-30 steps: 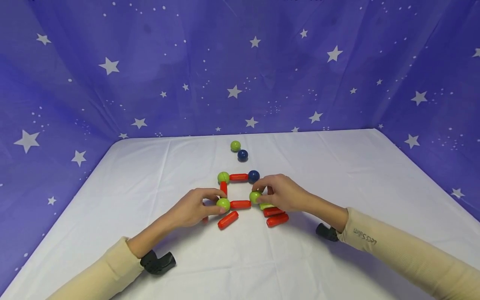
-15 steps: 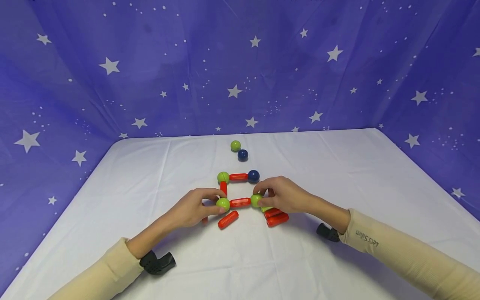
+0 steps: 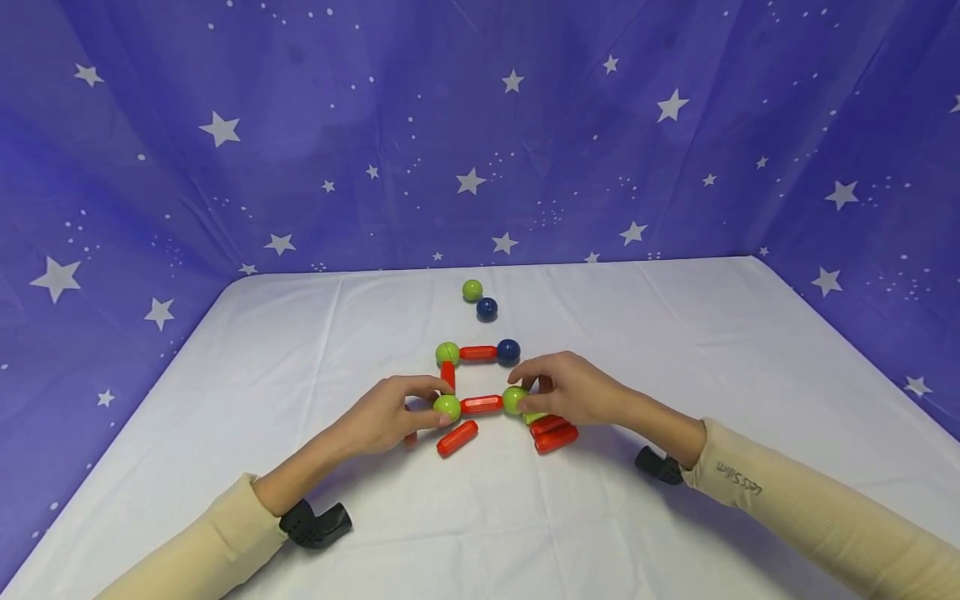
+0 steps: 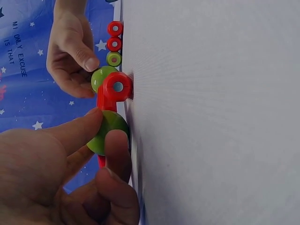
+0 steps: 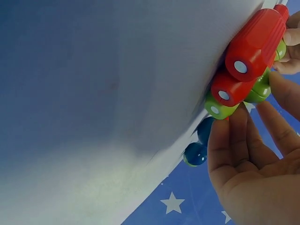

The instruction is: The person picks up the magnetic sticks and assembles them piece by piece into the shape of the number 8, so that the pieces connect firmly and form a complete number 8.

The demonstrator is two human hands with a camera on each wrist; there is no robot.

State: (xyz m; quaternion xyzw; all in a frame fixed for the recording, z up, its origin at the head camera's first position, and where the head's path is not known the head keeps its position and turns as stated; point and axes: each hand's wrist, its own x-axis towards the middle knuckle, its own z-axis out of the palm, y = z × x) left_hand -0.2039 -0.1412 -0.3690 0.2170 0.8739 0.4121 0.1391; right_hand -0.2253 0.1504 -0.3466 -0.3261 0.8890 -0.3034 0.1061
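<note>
Near the middle of the table, my left hand [image 3: 386, 417] pinches a green ball [image 3: 447, 408] between thumb and fingers. A red ribbed magnetic rod [image 3: 482, 404] joins it to a second green ball [image 3: 513, 401]. My right hand [image 3: 572, 390] has thumb and fingertips around this second ball. From the left ball another red rod [image 3: 448, 377] leads back to a green ball [image 3: 447, 353]. A further red rod [image 3: 478, 352] runs from there to a dark blue ball [image 3: 508, 351]. The right wrist view shows my right thumb and fingers at the green ball [image 5: 259, 90].
A loose red rod [image 3: 457, 438] lies in front of the frame. Under my right hand are a green rod [image 3: 534, 417] and two red rods [image 3: 556, 438]. Farther back sit a green ball [image 3: 472, 289] and a blue ball [image 3: 487, 308]. A starry purple cloth [image 3: 480, 125] hangs behind.
My right hand has brought its green ball slightly toward me, onto the end of the red rod, closing the gap there. My left hand has stayed on its ball.
</note>
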